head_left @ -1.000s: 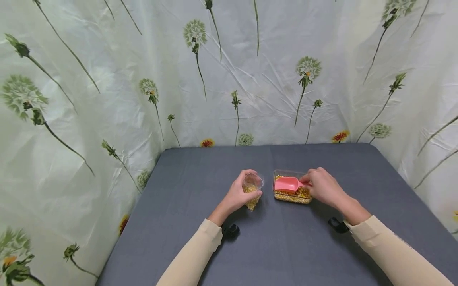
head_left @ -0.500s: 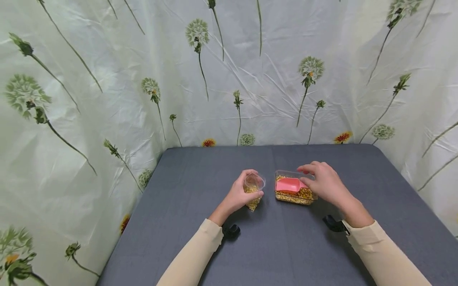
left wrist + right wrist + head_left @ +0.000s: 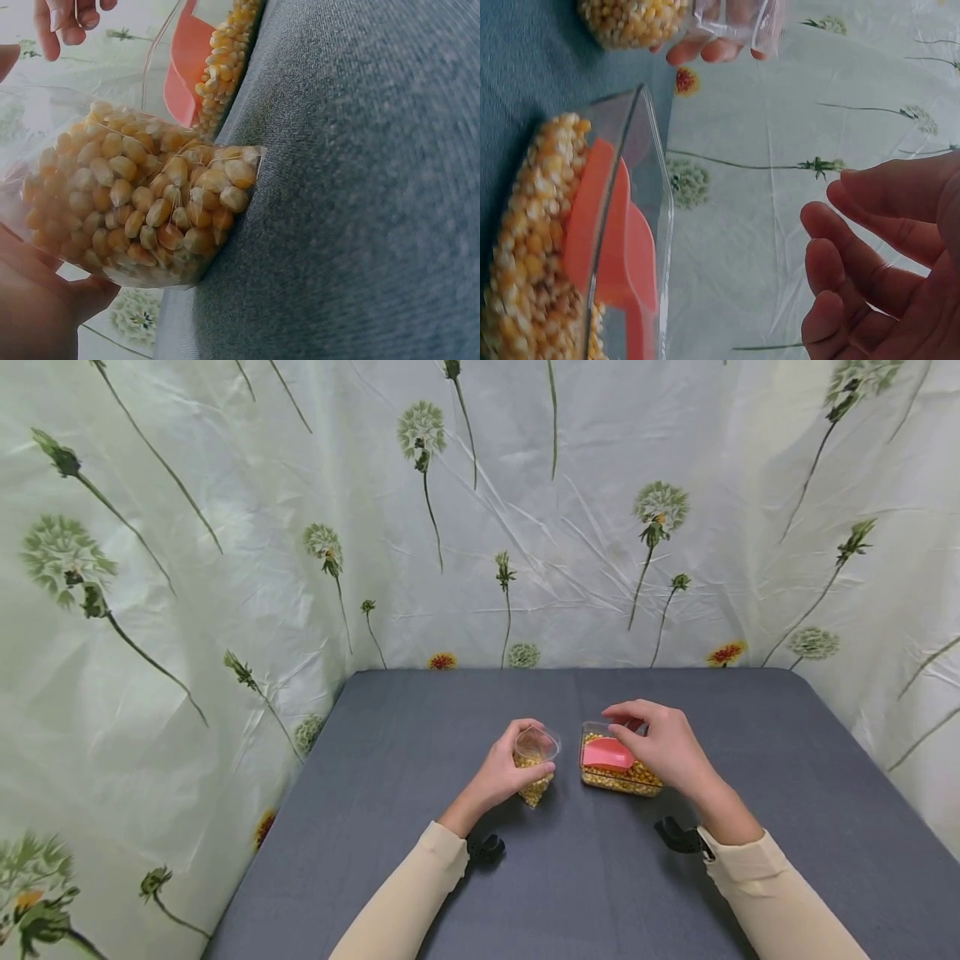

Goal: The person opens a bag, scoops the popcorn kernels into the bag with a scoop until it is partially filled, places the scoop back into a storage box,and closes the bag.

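My left hand grips a clear plastic bag partly filled with yellow corn kernels, its open mouth facing up. The bag's bottom rests on the table in the left wrist view. To its right stands a clear rectangular container of corn kernels. A pink scoop lies on the kernels inside it. My right hand hovers over the container's right side, apart from the scoop. Its fingers are loosely bent and hold nothing in the right wrist view.
A dark grey cloth covers the table. Behind and to the left hangs a pale curtain with dandelion prints. Each wrist carries a black strap-on mount, such as the right mount.
My right hand has let go of the scoop's handle, lifted off it and shifted left over the container. The scoop stays on the kernels. The left hand keeps its hold on the bag.
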`<state>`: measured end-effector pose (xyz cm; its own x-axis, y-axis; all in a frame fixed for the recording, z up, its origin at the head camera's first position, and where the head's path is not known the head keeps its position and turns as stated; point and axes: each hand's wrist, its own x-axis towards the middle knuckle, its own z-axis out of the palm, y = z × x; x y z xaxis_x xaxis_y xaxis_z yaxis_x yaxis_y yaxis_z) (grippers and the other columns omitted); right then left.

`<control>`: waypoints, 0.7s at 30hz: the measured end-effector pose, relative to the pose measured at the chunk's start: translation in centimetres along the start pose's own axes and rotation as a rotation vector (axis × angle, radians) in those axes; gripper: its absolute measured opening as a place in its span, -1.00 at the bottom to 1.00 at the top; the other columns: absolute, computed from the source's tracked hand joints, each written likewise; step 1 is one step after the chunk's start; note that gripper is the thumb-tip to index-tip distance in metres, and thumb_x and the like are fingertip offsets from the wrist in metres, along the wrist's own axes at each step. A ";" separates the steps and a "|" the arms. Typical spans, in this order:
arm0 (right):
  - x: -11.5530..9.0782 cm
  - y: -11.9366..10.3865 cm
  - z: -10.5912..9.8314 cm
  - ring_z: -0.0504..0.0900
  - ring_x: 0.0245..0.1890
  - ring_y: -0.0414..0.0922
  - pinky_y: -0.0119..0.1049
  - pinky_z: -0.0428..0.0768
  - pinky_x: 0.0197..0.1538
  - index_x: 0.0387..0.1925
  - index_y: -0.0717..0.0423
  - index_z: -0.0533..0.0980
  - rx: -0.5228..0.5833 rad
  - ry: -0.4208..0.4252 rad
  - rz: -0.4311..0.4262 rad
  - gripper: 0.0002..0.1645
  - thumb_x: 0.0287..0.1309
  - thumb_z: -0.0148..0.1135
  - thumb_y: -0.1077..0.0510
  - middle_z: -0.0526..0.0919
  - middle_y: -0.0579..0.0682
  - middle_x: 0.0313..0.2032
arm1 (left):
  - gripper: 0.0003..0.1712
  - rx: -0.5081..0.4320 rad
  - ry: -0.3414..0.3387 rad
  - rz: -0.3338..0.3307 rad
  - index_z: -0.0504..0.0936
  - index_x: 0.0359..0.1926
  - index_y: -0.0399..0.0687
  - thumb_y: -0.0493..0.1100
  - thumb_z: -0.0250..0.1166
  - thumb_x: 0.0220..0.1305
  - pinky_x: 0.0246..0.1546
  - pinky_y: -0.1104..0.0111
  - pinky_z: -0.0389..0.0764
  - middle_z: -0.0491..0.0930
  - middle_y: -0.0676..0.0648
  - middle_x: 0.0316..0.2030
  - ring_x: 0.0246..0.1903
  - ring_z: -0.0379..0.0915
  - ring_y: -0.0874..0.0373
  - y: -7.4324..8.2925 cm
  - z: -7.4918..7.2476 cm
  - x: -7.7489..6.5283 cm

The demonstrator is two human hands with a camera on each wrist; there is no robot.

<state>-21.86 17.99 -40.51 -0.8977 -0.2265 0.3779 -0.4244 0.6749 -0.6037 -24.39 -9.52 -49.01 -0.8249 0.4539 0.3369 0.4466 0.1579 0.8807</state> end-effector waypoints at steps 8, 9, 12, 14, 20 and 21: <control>0.3 -0.1 1.2 0.62 -0.38 -0.11 -0.25 0.57 -0.33 -0.07 -0.05 0.71 0.092 -0.004 0.004 -0.80 0.28 0.38 0.15 0.74 -0.15 -0.24 | -0.32 0.010 -0.006 0.004 0.31 0.31 -0.05 -0.14 0.44 0.27 0.01 0.17 0.52 0.61 0.03 0.01 0.01 0.54 0.15 -0.1 -0.2 0.0; 0.3 -0.1 1.4 0.62 -0.38 -0.11 -0.25 0.57 -0.33 -0.06 -0.04 0.70 0.104 -0.016 0.004 -0.80 0.29 0.37 0.15 0.74 -0.13 -0.23 | -0.31 0.010 -0.008 0.004 0.31 0.32 -0.06 -0.13 0.44 0.27 0.01 0.17 0.52 0.61 0.02 0.01 0.02 0.54 0.14 -0.1 -0.1 0.0; 0.3 -0.1 1.9 0.63 -0.37 -0.10 -0.23 0.58 -0.33 -0.05 -0.02 0.70 0.128 -0.049 0.007 -0.79 0.30 0.36 0.16 0.75 -0.07 -0.22 | -0.28 -0.002 -0.015 0.000 0.30 0.32 -0.05 -0.08 0.45 0.26 0.03 0.17 0.52 0.61 -0.02 0.03 0.02 0.54 0.12 0.0 -0.1 0.0; 0.2 -0.2 2.1 0.62 -0.37 -0.11 -0.23 0.58 -0.34 -0.05 -0.05 0.70 0.139 -0.065 0.006 -0.80 0.30 0.35 0.17 0.75 -0.05 -0.20 | -0.27 -0.012 -0.019 -0.005 0.29 0.33 -0.04 -0.04 0.46 0.26 0.04 0.18 0.53 0.60 -0.05 0.04 0.03 0.53 0.12 0.1 -0.1 0.0; 0.1 -0.3 3.5 0.63 -0.41 -0.19 -0.26 0.59 -0.38 -0.02 -0.19 0.68 0.192 -0.127 -0.056 -0.75 0.31 0.35 0.16 0.73 -0.21 -0.24 | -0.26 -0.022 -0.039 -0.022 0.27 0.34 0.28 -0.02 0.47 0.24 0.01 0.21 0.56 0.57 -0.04 0.08 0.05 0.51 0.15 0.2 -0.4 0.1; 0.1 -0.4 3.6 0.64 -0.42 -0.18 -0.27 0.59 -0.39 -0.01 -0.19 0.68 0.208 -0.138 -0.070 -0.74 0.31 0.35 0.16 0.72 -0.23 -0.26 | -0.24 -0.020 -0.046 -0.022 0.25 0.35 0.32 -0.02 0.47 0.24 0.02 0.21 0.56 0.56 -0.05 0.09 0.05 0.51 0.16 0.2 -0.6 0.2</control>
<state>-22.26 15.14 -42.78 -0.8671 -0.3706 0.3328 -0.4880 0.4983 -0.7166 -24.61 -9.90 -48.60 -0.8175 0.4902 0.3022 0.4209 0.1505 0.8945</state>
